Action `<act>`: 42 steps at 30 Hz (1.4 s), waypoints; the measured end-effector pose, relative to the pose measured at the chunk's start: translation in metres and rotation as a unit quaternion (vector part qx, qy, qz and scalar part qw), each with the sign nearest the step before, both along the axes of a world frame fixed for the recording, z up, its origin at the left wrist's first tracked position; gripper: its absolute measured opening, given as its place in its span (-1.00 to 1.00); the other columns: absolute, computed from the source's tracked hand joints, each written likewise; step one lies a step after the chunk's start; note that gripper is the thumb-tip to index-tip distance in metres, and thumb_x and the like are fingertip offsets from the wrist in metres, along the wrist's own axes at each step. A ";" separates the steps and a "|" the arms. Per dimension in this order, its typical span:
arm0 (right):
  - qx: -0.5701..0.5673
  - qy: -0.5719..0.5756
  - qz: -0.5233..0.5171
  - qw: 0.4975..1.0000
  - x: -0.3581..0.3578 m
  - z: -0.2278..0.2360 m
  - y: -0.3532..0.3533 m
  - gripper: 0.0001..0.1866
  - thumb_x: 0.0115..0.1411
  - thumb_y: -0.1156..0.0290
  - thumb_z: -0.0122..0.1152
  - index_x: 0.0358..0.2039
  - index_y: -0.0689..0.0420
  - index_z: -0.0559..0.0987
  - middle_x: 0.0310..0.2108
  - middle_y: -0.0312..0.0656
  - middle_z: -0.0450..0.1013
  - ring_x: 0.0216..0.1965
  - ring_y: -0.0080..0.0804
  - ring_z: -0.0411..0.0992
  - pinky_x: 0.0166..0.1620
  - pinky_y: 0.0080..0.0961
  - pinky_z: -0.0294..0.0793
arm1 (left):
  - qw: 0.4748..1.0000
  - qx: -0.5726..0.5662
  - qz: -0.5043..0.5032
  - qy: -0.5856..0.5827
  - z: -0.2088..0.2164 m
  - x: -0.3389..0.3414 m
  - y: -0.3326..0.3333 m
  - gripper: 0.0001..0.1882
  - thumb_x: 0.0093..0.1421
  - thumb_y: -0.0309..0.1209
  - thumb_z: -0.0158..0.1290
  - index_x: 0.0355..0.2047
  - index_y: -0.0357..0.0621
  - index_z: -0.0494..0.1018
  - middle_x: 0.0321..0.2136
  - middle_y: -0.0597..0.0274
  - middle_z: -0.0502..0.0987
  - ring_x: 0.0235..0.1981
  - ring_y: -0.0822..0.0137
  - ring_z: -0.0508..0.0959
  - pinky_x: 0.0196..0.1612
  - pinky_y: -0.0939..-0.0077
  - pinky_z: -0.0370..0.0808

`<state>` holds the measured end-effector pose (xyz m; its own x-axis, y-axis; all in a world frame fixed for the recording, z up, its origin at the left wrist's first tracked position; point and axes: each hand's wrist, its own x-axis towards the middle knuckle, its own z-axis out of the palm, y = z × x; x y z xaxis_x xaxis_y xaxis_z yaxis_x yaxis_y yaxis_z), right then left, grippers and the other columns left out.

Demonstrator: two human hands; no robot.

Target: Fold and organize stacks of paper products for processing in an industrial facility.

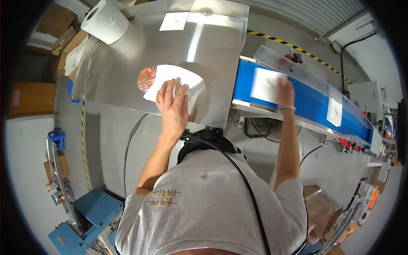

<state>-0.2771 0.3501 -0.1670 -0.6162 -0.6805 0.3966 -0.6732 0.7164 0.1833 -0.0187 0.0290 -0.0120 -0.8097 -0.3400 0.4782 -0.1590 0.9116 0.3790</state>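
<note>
A person's left hand (172, 104) lies flat, fingers spread, pressing a white paper sleeve (178, 83) onto a steel table (114, 80); nothing is gripped, only held down. A round red-and-gold patterned disc (146, 78) pokes out from the sleeve's left edge. The right hand (285, 92) reaches out to a white flat packet (265, 84) lying on a blue conveyor belt (310, 102), fingers laid on its right edge; whether they close around it cannot be told. A second white packet (335, 111) rides farther down the belt, well apart from the first. A clear plastic guard (297, 70) runs along the belt's far side. On the table's far end, a small white slip (174, 21) lies near the rim and a roll of white paper (105, 21) sits at the far left corner. Brown cardboard boxes (63, 40) stack beyond the table's left edge. A yellow-and-black striped line (297, 49) marks the floor behind the conveyor. Bare steel stretches around the sleeve on all sides.
</note>
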 end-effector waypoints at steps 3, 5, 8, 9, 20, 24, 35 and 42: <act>-0.210 -0.199 -0.408 0.866 0.009 0.061 0.005 -0.43 0.04 0.03 0.26 -0.03 0.13 0.43 -0.08 0.00 0.41 -0.03 -0.06 0.36 0.00 -0.30 0.35 | 1.000 -0.012 0.000 0.021 -0.005 0.002 -0.001 -0.67 0.02 -0.60 0.11 -0.15 -0.14 0.51 0.08 0.03 0.31 0.14 -0.07 0.22 0.16 0.01 0.14; -0.126 0.039 -0.406 0.904 0.032 0.081 -0.018 -0.48 -0.01 0.11 0.32 -0.10 0.17 0.49 -0.11 -0.02 0.44 -0.04 -0.08 0.36 0.02 -0.25 0.33 | 1.000 0.004 -0.002 0.018 -0.003 0.001 0.002 -0.67 0.00 -0.61 0.12 -0.17 -0.12 0.53 0.08 0.05 0.31 0.16 -0.08 0.21 0.18 -0.01 0.11; -0.302 -0.306 0.012 0.903 0.054 0.101 -0.080 -0.43 -0.04 0.26 0.38 0.01 0.10 0.44 0.03 -0.08 0.34 0.00 -0.15 0.34 0.02 -0.31 0.36 | 1.000 0.016 -0.011 0.014 -0.003 0.002 0.001 -0.67 -0.02 -0.61 0.12 -0.19 -0.09 0.54 0.11 0.06 0.29 0.19 -0.10 0.18 0.21 -0.02 0.04; -0.301 -0.426 0.077 0.850 0.073 0.119 -0.117 -0.39 -0.05 0.25 0.38 0.04 0.06 0.42 0.04 -0.11 0.33 0.03 -0.18 0.33 0.05 -0.31 0.35 | 1.000 0.009 -0.015 0.012 -0.005 0.003 -0.001 -0.68 -0.02 -0.61 0.12 -0.20 -0.08 0.54 0.12 0.05 0.29 0.20 -0.11 0.16 0.21 -0.02 0.02; -0.446 -0.492 -0.097 0.741 0.056 0.073 -0.107 -0.59 0.17 0.10 0.18 -0.29 0.25 0.42 -0.42 -0.13 0.43 -0.38 -0.35 0.38 -0.27 -0.35 0.38 | 1.000 0.012 0.017 -0.014 -0.003 0.006 -0.020 -0.64 0.04 -0.55 0.13 -0.09 -0.16 0.48 0.12 0.00 0.26 0.19 -0.09 0.17 0.18 0.01 0.10; -0.290 -0.211 -0.293 0.886 0.016 0.048 -0.030 -0.50 0.08 0.02 0.22 -0.20 0.23 0.48 -0.27 0.06 0.47 -0.24 0.09 0.41 -0.17 -0.19 0.42 | 1.000 -0.004 0.007 0.014 -0.006 0.005 -0.020 -0.68 0.04 -0.59 0.13 -0.14 -0.17 0.52 0.08 0.04 0.31 0.15 -0.07 0.23 0.15 0.01 0.16; -0.234 -0.355 0.288 0.858 0.109 0.107 -0.205 -0.45 -0.02 0.33 0.35 0.01 0.05 0.40 0.11 -0.07 0.24 0.07 -0.12 0.27 0.08 -0.34 0.30 | 0.997 -0.045 -0.055 0.010 -0.001 0.007 -0.022 -0.69 0.03 -0.56 0.11 -0.16 -0.12 0.52 0.15 0.04 0.26 0.20 -0.13 0.15 0.19 -0.05 0.06; -0.368 -0.453 -0.117 0.804 0.050 0.057 -0.107 -0.65 0.19 0.13 0.15 -0.25 0.18 0.44 -0.41 -0.06 0.43 -0.37 -0.25 0.42 -0.23 -0.40 0.42 | 1.000 -0.012 0.023 0.018 -0.007 0.008 -0.036 -0.68 0.06 -0.55 0.12 -0.12 -0.13 0.50 0.08 0.03 0.33 0.15 -0.07 0.23 0.14 0.03 0.19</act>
<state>-0.2273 0.2427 -0.1100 -0.9561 -0.2897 -0.0441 -0.1227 0.5324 -0.8375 -0.0105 -0.0073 -0.0187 -0.7758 -0.3644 0.5151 -0.1871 0.9125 0.3638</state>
